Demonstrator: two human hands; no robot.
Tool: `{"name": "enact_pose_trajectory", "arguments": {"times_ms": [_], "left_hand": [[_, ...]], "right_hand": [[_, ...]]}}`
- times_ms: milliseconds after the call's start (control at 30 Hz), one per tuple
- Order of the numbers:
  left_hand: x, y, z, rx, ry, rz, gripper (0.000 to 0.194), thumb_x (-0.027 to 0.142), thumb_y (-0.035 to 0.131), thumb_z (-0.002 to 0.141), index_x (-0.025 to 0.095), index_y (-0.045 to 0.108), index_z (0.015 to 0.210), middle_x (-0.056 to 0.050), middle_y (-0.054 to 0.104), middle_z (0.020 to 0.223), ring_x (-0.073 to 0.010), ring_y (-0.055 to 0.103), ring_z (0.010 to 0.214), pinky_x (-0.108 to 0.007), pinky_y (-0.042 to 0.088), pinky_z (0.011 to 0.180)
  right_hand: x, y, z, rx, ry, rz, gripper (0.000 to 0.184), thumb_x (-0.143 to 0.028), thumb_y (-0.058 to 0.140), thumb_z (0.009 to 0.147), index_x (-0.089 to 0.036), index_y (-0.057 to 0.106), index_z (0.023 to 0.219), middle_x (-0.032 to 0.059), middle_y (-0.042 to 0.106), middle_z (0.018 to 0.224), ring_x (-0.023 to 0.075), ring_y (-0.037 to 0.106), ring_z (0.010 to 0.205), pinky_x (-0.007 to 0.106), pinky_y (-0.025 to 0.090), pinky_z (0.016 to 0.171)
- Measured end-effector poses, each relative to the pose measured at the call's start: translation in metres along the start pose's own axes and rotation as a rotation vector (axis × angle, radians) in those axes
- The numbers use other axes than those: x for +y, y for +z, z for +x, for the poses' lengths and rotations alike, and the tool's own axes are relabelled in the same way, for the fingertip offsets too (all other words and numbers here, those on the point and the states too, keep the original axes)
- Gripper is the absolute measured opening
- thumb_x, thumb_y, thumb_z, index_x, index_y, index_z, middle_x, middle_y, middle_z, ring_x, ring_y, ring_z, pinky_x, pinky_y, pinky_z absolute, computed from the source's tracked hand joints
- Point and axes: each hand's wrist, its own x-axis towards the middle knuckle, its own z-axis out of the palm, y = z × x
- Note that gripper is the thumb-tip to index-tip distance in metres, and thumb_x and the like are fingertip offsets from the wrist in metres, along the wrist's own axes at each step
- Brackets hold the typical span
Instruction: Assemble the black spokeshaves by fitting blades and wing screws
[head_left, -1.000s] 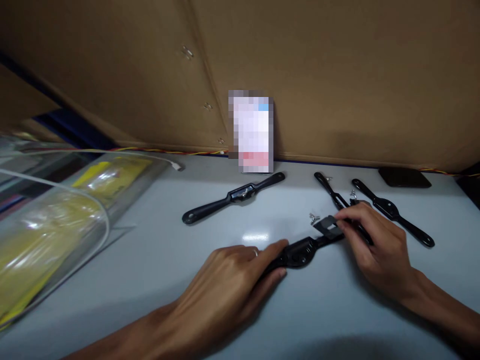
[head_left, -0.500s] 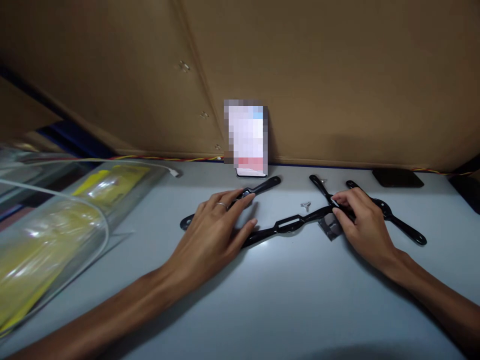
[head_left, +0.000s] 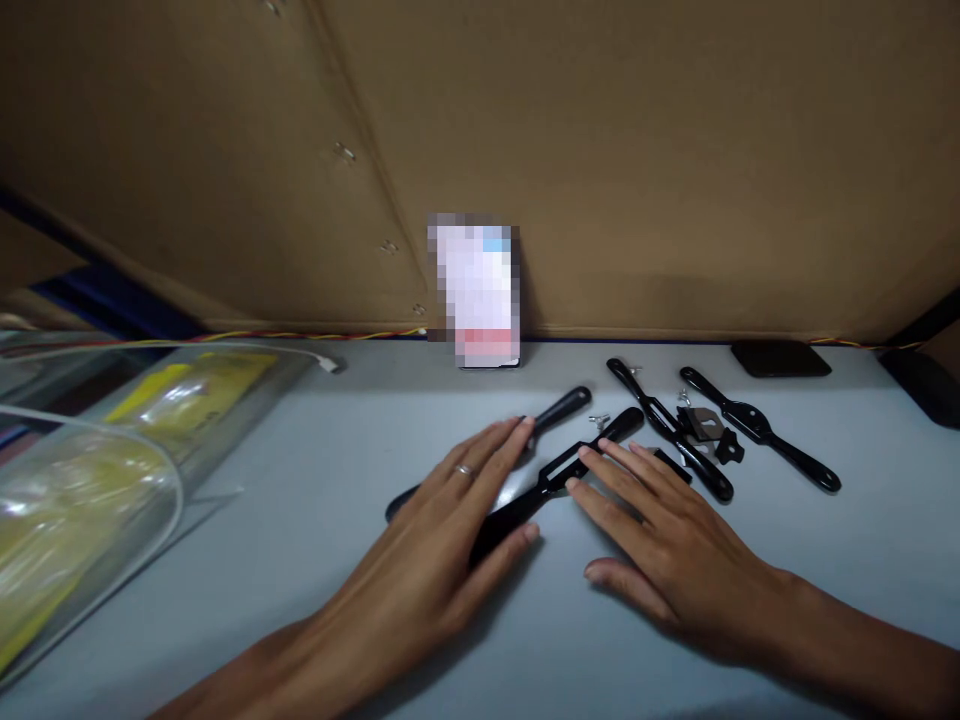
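Observation:
My left hand (head_left: 442,530) lies flat with fingers outstretched over two black spokeshave bodies, covering part of each. The nearer spokeshave body (head_left: 564,466) slants up to the right, its handle running between my left thumb and fingers. Behind it, the other spokeshave body (head_left: 564,408) shows only its ends. My right hand (head_left: 667,530) is spread open, fingertips at the nearer body's slotted middle. Further right lie a slotted spokeshave body (head_left: 660,418) and another spokeshave piece with a rounded middle (head_left: 754,420). Between them are small dark metal plates (head_left: 703,424).
A phone with a blurred screen (head_left: 484,300) leans on the cardboard wall (head_left: 637,150). Small silver screws (head_left: 599,421) lie on the grey table (head_left: 300,480). Yellow packets in clear plastic (head_left: 112,480) and a white cable (head_left: 178,490) occupy the left. A dark flat object (head_left: 780,358) sits at the back right.
My right hand has let go of the pieces at right and moved left, opening over the nearer spokeshave body. That body now tilts more steeply, with its right end further left.

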Motion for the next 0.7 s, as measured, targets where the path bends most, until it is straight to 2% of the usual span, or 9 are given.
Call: {"name": "enact_pose_trajectory", "arguments": {"times_ms": [133,300,400,467,533,600,700], "left_hand": [[0.013,-0.006,-0.007,-0.07,0.06,-0.128,0.075,0.038,0.046,0.104,0.028,0.003,0.165,-0.011,0.04,0.163,-0.03,0.053,0.14,-0.046,0.055,0.108],[0.008,-0.003,-0.007,-0.033,0.021,-0.106,0.06,0.034,0.045,0.105,0.028,0.023,0.16,-0.011,0.049,0.156,-0.0303,0.054,0.14,-0.053,0.055,0.108],[0.005,0.001,-0.006,-0.058,0.053,-0.018,0.053,0.033,0.046,0.105,0.025,0.032,0.156,-0.012,0.051,0.155,-0.031,0.052,0.14,-0.056,0.054,0.108],[0.006,0.002,-0.005,-0.067,0.072,0.01,0.052,0.032,0.047,0.104,0.021,0.036,0.154,-0.013,0.05,0.155,-0.0317,0.051,0.141,-0.057,0.053,0.109],[0.008,0.001,-0.004,-0.06,0.07,-0.001,0.051,0.031,0.047,0.104,0.02,0.038,0.153,-0.013,0.051,0.154,-0.0315,0.051,0.14,-0.055,0.052,0.109],[0.01,-0.001,-0.002,-0.045,0.043,-0.033,0.045,0.028,0.046,0.105,0.021,0.043,0.149,-0.012,0.056,0.145,-0.0298,0.055,0.133,-0.053,0.054,0.105],[0.011,-0.004,0.002,-0.015,0.005,-0.067,0.036,0.024,0.045,0.105,0.023,0.051,0.141,-0.008,0.062,0.123,-0.0266,0.058,0.113,-0.047,0.058,0.092]], "right_hand": [[0.004,0.0,-0.001,0.083,0.047,0.002,0.045,-0.035,0.045,0.109,-0.006,0.054,0.142,0.0197,0.054,0.151,0.0322,0.047,0.144,0.051,0.046,0.116],[0.003,0.0,-0.001,0.078,0.084,0.06,0.04,-0.029,0.047,0.107,-0.006,0.056,0.138,0.0195,0.058,0.147,0.0319,0.051,0.14,0.052,0.049,0.113],[0.003,-0.002,0.0,0.098,0.102,0.105,0.037,-0.025,0.049,0.105,-0.007,0.058,0.136,0.0202,0.061,0.141,0.0322,0.052,0.137,0.053,0.051,0.11],[0.002,-0.006,0.001,0.127,0.059,0.147,0.034,-0.021,0.052,0.103,-0.007,0.06,0.132,0.0197,0.063,0.137,0.0319,0.053,0.134,0.051,0.051,0.108],[-0.001,-0.01,0.001,0.158,-0.018,0.195,0.028,-0.021,0.055,0.1,-0.009,0.064,0.124,0.0179,0.067,0.127,0.031,0.058,0.123,0.048,0.054,0.101],[-0.006,-0.014,0.0,0.162,-0.088,0.227,0.019,-0.023,0.058,0.098,-0.012,0.069,0.109,0.0137,0.07,0.111,0.0269,0.062,0.1,0.043,0.056,0.086],[-0.015,-0.014,-0.002,0.068,-0.147,0.189,0.015,-0.016,0.056,0.091,-0.017,0.068,0.084,0.0062,0.066,0.084,0.0197,0.052,0.073,0.035,0.047,0.066]]}}
